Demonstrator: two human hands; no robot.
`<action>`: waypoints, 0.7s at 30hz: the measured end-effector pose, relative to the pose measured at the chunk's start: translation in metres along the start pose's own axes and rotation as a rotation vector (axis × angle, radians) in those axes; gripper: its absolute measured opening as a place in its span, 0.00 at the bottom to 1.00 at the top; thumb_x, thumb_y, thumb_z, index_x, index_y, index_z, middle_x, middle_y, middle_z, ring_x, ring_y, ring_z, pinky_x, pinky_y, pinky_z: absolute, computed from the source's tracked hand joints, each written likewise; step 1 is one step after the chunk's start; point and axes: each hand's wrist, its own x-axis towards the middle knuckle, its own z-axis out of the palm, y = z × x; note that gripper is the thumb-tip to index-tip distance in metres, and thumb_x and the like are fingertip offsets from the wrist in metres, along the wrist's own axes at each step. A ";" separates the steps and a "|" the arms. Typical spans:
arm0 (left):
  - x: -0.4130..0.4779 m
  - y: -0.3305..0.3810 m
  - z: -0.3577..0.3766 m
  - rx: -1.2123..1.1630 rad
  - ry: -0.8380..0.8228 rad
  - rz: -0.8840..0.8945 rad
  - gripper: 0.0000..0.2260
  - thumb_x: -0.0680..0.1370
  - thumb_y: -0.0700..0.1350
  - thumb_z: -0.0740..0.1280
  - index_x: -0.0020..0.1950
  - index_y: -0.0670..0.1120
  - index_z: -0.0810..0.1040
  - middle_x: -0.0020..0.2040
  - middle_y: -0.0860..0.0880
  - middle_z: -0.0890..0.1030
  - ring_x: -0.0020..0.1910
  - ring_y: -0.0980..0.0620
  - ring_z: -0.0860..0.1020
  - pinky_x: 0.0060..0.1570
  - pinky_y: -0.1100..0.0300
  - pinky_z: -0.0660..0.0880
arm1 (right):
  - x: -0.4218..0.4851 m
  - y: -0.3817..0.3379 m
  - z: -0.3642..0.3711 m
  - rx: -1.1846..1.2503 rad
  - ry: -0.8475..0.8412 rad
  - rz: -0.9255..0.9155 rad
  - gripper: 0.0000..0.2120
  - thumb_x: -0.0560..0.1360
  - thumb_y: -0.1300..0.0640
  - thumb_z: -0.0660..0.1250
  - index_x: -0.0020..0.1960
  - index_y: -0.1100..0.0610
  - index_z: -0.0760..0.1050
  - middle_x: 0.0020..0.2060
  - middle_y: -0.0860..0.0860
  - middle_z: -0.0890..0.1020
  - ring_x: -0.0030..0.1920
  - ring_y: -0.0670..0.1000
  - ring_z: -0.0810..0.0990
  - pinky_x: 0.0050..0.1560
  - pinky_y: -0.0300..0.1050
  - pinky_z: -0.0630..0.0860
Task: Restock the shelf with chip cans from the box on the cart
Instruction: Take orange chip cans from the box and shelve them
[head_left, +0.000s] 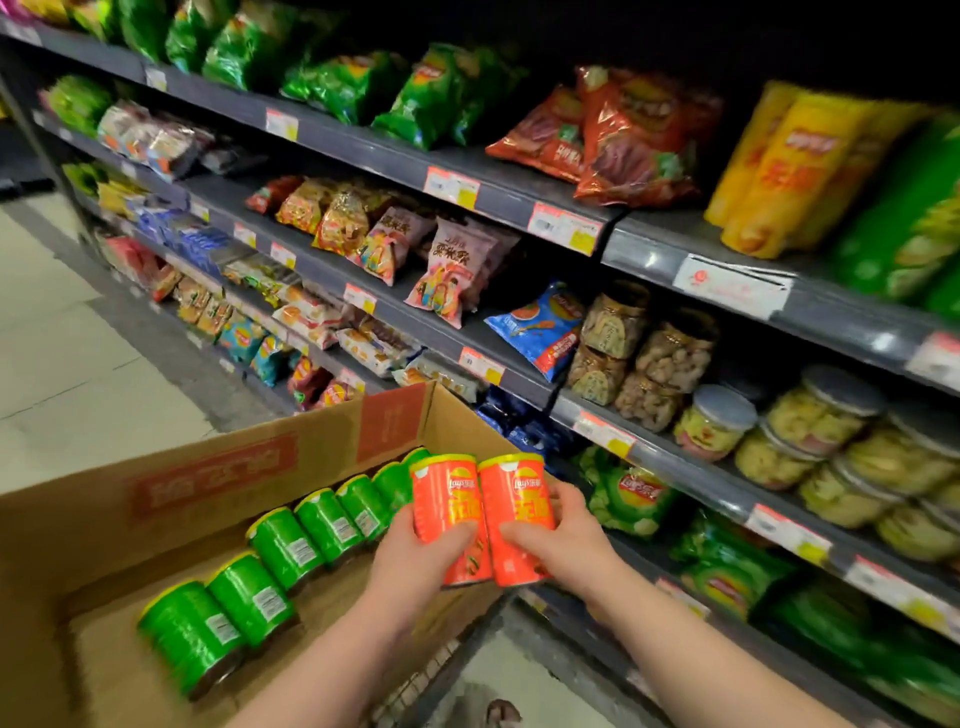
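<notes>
Your left hand (415, 548) grips the left can (448, 512), your right hand (563, 543) the right can (519, 514); lift both clear of the box (208, 467) and carry them upright to the shelf (654, 244).

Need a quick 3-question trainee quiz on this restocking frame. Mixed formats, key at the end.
1. True or false: the left hand is empty.
2. What lies in the box? A green cans, B blue bags, C jars.
3. How many orange cans do the two hands hold in all?
Key: 1 false, it grips one of the orange cans. 2 A. 3 two, one in each hand; the right hand grips the other.
</notes>
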 end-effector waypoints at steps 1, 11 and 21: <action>-0.006 0.001 0.005 0.003 -0.024 0.020 0.21 0.60 0.57 0.70 0.51 0.51 0.75 0.48 0.51 0.82 0.45 0.54 0.80 0.46 0.58 0.76 | -0.010 0.004 -0.006 0.017 0.042 0.001 0.30 0.69 0.56 0.74 0.64 0.51 0.62 0.48 0.45 0.74 0.46 0.44 0.77 0.42 0.38 0.75; -0.058 0.009 0.074 0.061 -0.306 0.161 0.21 0.59 0.57 0.71 0.49 0.54 0.74 0.48 0.52 0.81 0.46 0.55 0.80 0.43 0.60 0.74 | -0.099 0.042 -0.075 0.099 0.333 0.035 0.30 0.68 0.54 0.75 0.62 0.47 0.61 0.52 0.47 0.75 0.52 0.49 0.79 0.54 0.47 0.78; -0.137 0.018 0.172 0.132 -0.549 0.258 0.18 0.71 0.50 0.74 0.58 0.52 0.73 0.49 0.54 0.80 0.45 0.59 0.78 0.40 0.67 0.71 | -0.195 0.099 -0.160 0.225 0.565 0.021 0.30 0.69 0.55 0.75 0.64 0.52 0.64 0.49 0.45 0.78 0.47 0.44 0.79 0.42 0.38 0.78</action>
